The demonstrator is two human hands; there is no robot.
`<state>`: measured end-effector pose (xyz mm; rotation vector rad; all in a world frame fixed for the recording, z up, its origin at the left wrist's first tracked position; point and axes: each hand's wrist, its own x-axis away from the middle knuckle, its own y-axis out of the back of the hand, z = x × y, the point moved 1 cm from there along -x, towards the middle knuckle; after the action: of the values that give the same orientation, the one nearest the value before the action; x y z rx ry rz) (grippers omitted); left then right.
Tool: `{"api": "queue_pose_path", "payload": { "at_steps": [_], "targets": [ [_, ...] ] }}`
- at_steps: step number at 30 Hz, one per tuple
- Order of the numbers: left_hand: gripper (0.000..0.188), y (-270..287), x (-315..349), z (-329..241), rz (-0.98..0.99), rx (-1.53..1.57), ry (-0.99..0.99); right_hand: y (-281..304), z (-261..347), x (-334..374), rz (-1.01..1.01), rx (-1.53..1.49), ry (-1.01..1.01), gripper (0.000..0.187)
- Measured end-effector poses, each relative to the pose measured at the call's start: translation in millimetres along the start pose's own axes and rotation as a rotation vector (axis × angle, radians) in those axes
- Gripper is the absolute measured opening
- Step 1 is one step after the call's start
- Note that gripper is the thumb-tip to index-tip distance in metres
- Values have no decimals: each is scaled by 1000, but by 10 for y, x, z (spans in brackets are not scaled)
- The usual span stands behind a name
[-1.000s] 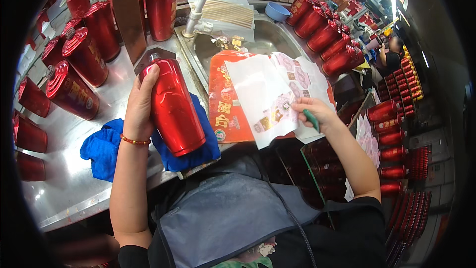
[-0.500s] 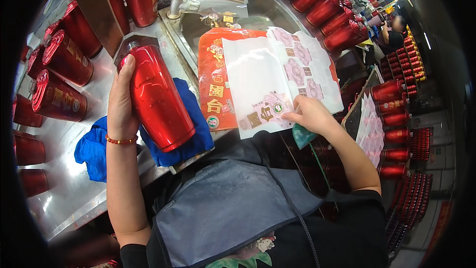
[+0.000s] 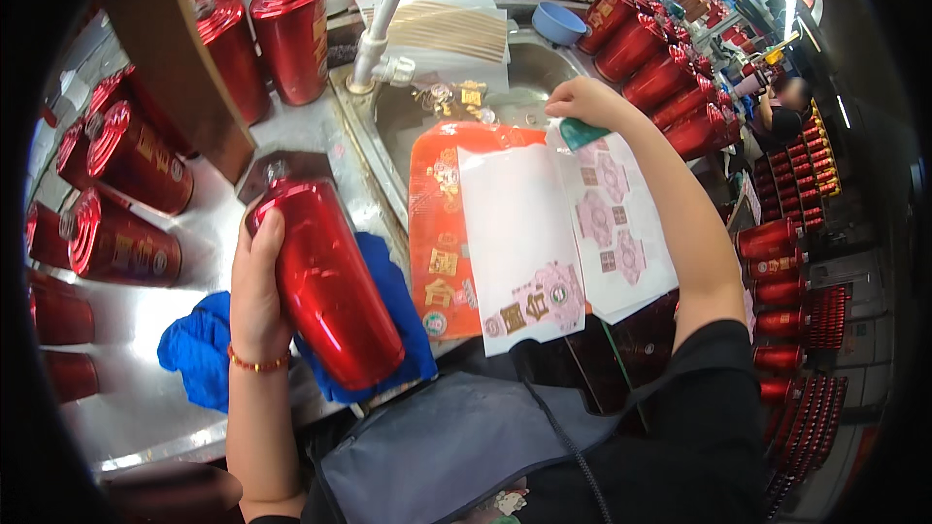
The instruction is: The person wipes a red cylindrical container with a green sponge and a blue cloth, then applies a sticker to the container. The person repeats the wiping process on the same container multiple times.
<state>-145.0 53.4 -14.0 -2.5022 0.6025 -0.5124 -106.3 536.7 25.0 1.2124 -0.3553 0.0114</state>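
Observation:
A glossy red bottle [image 3: 330,281] lies tilted on a blue cloth [image 3: 413,340], its neck pointing away from me. My left hand [image 3: 260,281] is wrapped round the bottle's left side, thumb on top. To the right, an orange-red printed board [image 3: 437,233] rests across the sink's front. On it lie white sheets [image 3: 519,223] carrying purple and gold decals [image 3: 532,303]. My right hand [image 3: 589,105] is over the far edge of these sheets, fingers closed on a green flat piece [image 3: 581,133]. The fingertips are partly hidden.
Behind the board is a metal sink [image 3: 529,73] with a pale tap [image 3: 374,49]. A blue bowl [image 3: 559,23] stands at its far rim. Red bottles crowd the left counter [image 3: 126,243] and the right side [image 3: 670,87]. A brown post [image 3: 180,58] rises at left. Another person [image 3: 782,116] is far right.
My right hand has moved from the sheets' near edge to their far edge with the green piece. My left hand stays on the bottle. The view has shifted.

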Motion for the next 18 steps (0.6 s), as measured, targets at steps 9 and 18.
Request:
{"api": "queue_pose_path", "payload": {
  "at_steps": [9,18],
  "targets": [
    [68,28,57,68,-81,-23,-70,-563,-1459,-1605,396,484,-144,38],
    [91,-36,95,25,-112,-11,-35,-1093,-1828,-2004,590,602,-39,48]
  ]
}}
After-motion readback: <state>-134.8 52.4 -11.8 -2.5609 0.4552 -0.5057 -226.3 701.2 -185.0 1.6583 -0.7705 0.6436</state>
